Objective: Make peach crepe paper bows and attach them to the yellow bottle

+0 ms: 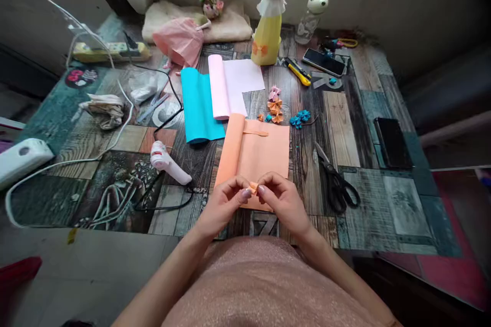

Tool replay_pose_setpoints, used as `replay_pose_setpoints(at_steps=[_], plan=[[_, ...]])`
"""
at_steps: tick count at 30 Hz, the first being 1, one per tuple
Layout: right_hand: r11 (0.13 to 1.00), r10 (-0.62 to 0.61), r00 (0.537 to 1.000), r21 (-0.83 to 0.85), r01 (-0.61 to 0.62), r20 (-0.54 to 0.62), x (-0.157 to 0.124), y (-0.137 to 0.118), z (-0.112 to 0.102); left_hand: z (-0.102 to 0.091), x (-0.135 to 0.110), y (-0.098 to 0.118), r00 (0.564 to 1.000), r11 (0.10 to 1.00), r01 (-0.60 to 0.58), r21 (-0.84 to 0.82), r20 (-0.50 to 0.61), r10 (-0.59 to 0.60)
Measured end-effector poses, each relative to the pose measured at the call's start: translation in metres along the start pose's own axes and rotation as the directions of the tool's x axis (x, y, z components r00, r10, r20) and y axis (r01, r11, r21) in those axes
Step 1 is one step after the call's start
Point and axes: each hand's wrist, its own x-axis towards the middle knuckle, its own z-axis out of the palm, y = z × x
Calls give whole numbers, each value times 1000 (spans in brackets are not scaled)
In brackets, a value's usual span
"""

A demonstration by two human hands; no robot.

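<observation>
Between my two hands is a small folded piece of orange crepe paper (253,187), pinched at the fingertips. My left hand (226,202) grips its left side with thumb and forefinger, and my right hand (286,202) closes on its right side. Under and beyond them lies a partly unrolled sheet of orange crepe paper (264,156), with a narrow orange strip (256,134) resting on it. Small orange paper flowers (275,111) and a pink one (274,93) sit just past the sheet. Blue paper flowers (299,119) lie to their right.
Blue (199,107) and pink (218,87) paper rolls lie behind the orange one. A glue gun (169,163) with a black cord is at left, scissors (335,181) at right. Farther back stand a yellow-wrapped bottle (267,36), a yellow cutter (299,72) and phones (324,62).
</observation>
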Motion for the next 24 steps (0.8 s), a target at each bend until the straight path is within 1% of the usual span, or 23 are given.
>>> replay_pose_setpoints(at_steps=[2,5,11,16,18,21,24], plan=[[1000,-13,1000,-17,13,-18,-1,3,0,1,-1,2,1000,1000,-12,0,2,12],[1000,-25,999,-18,24,-41,-1,6,-1,2,-2,3,999,1000,-23,18,-24,23],[998,-20,997,59,24,-80,2,11,-3,1,-5,3,988,998,-5,62,-151,14],[994,-37,992,97,49,-120,3,14,-4,0,-9,2,991,975,30,221,-135,0],[993,-48,991,105,62,-127,3,14,-5,2,-8,1,989,966,37,255,-145,1],[992,-73,991,96,84,-113,4,13,-7,5,-5,2,983,979,10,202,-182,27],[992,-114,988,38,118,-105,4,13,-10,8,0,6,974,982,-19,186,-218,60]])
